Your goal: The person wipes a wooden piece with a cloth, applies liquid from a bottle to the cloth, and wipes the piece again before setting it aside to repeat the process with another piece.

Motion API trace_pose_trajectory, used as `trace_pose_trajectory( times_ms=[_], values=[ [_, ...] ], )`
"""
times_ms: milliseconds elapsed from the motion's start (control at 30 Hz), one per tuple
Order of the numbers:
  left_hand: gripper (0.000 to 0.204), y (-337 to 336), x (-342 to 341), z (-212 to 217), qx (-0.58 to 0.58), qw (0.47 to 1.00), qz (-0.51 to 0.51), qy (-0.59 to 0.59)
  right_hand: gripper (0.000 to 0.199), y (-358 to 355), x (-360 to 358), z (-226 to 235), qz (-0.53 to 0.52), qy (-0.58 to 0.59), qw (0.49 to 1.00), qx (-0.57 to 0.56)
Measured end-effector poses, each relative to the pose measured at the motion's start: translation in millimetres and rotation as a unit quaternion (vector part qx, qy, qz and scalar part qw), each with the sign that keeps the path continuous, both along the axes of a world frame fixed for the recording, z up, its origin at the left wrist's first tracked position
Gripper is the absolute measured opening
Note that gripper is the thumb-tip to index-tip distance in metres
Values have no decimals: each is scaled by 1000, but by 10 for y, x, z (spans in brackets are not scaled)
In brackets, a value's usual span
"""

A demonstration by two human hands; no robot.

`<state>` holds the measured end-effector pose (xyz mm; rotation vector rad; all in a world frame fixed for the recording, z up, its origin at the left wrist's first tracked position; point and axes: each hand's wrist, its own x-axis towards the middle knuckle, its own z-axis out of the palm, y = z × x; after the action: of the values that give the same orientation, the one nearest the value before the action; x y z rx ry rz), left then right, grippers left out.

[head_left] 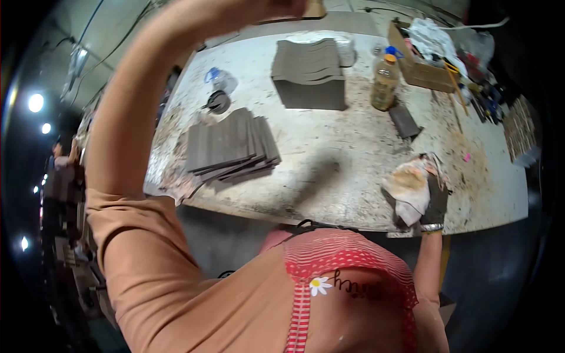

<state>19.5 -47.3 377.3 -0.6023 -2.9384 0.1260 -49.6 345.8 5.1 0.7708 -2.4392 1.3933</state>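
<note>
My left arm is raised and reaches across the upper left. Only part of my left hand point(285, 8) shows at the top edge, and its fingers are cut off or blurred. At the table's near right, my right hand point(436, 203) wears a dark glove and grips a stained whitish rag point(410, 187) against the tabletop. Left of centre lies a fanned stack of flat grey slabs point(226, 144). Farther back stands a neat block of grey slabs point(311, 88) with wavy top edges. A small dark grey block point(404, 122) lies beyond the rag.
A bottle of yellowish liquid point(385, 85) with an orange cap stands at right. Behind it, a cardboard box point(421, 73) holds plastic bags and tools. A dark round container point(218, 102) and a clear plastic bottle point(220, 78) sit at the back left of the worn white table point(353, 159).
</note>
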Motion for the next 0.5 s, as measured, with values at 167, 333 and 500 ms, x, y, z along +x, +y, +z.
trace_pose_trajectory(
  times_ms=[167,333,500],
  values=[
    [16,-2061,662,-1476,211,912,295,-192,25,-54,-65,-347,39,-268,929,-252],
    [30,-2515,1314,-2436,429,778,432,-155,29,-481,-115,-53,66,-33,995,66],
    [18,-2574,1343,-2666,459,773,420,-121,35,-1028,-12,284,132,94,970,180]
  ],
)
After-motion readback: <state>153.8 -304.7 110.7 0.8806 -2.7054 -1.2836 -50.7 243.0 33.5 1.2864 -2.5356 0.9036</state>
